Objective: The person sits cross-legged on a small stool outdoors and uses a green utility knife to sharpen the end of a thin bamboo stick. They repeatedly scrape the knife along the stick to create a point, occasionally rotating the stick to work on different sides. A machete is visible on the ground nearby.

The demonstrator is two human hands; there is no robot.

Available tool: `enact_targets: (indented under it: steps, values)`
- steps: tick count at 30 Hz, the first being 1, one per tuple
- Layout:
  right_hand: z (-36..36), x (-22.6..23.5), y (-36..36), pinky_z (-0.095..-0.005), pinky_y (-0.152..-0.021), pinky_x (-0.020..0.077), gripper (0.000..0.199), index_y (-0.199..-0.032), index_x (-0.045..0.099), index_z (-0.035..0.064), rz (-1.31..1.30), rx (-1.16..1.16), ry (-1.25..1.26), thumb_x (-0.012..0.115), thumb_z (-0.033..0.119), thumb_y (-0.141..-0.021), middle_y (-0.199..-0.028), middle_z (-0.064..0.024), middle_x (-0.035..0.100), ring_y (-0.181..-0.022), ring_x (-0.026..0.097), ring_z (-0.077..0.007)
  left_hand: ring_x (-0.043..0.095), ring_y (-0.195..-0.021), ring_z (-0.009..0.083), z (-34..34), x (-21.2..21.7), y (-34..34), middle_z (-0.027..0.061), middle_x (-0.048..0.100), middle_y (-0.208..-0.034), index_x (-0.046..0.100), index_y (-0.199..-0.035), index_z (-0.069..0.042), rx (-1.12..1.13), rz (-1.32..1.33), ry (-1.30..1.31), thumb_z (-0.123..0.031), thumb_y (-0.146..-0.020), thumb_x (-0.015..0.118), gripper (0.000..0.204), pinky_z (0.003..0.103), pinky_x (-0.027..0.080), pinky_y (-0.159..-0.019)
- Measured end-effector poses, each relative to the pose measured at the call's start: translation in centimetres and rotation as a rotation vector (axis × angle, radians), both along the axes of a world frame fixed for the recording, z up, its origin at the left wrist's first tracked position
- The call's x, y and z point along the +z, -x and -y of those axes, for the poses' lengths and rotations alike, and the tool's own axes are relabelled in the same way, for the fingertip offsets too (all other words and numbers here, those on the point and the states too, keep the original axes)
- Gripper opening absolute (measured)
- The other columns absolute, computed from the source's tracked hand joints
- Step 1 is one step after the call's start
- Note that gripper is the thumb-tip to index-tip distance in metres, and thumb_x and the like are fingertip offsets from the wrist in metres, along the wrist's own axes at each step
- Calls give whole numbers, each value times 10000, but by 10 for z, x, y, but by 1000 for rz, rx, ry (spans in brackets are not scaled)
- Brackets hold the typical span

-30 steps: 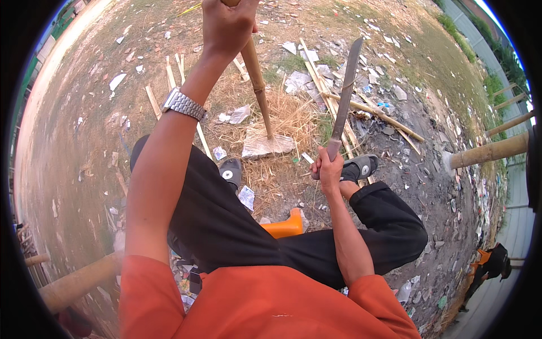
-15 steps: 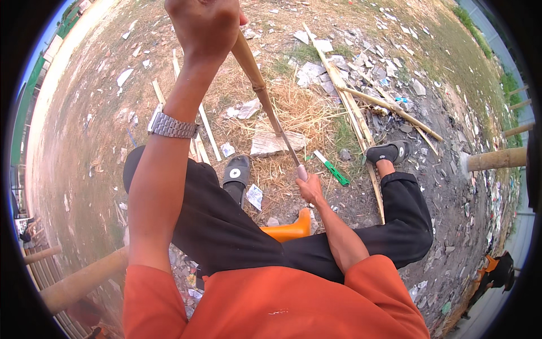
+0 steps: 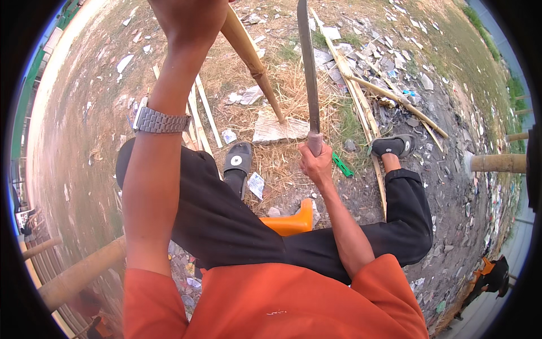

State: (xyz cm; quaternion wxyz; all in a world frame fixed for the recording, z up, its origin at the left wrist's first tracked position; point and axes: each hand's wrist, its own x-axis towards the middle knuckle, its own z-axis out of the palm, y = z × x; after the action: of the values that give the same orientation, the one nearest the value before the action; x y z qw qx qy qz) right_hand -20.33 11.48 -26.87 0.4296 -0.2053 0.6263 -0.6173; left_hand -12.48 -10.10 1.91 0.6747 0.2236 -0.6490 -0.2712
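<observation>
My left hand [image 3: 189, 22], with a metal watch at the wrist, is raised at the upper edge and closed round a bamboo pole [image 3: 254, 65]. The pole slants down, its lower end meeting a flat pale block [image 3: 268, 131] on the straw-strewn ground. In my right hand [image 3: 317, 164] is the handle of a machete [image 3: 309, 68]. Its long blade points up and away, to the right of the pole and apart from it. A green utility knife [image 3: 342, 165] lies on the ground just right of my right hand.
Split bamboo strips [image 3: 364, 116] lie to the right, crossed by a thin bamboo pole [image 3: 403, 103]. More pale strips [image 3: 204, 113] lie left. Orange plastic [image 3: 293, 221] shows between my legs. Broken debris [image 3: 395, 62] litters the ground. Another person [image 3: 495, 278] is at the far right.
My right hand has swung the machete blade away from the pole, so it now points upward. My left hand and the pole's upper part have shifted slightly left.
</observation>
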Motion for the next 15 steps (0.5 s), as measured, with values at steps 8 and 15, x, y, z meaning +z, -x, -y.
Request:
enact_targets:
  steps: [8,15]
  values:
    - [-92,-208,8,-407,-676,530,388,-975,648,-97,-747,161,-862,666,201,-727,-764,-219,660,-673,686,-283,385,-318,70,6,-3,-7,-31,381,-392,452,-491,-134,36,-37,-18,-241,-929,584,469,227,267,-327]
    - [-70,-131,35,-310,-472,446,247,-738,491,86,809,336,-544,669,224,-841,-470,28,360,-356,328,-86,340,-340,60,9,-9,-23,-31,373,-403,445,-505,-125,48,-59,-23,-275,-943,574,480,226,235,-337]
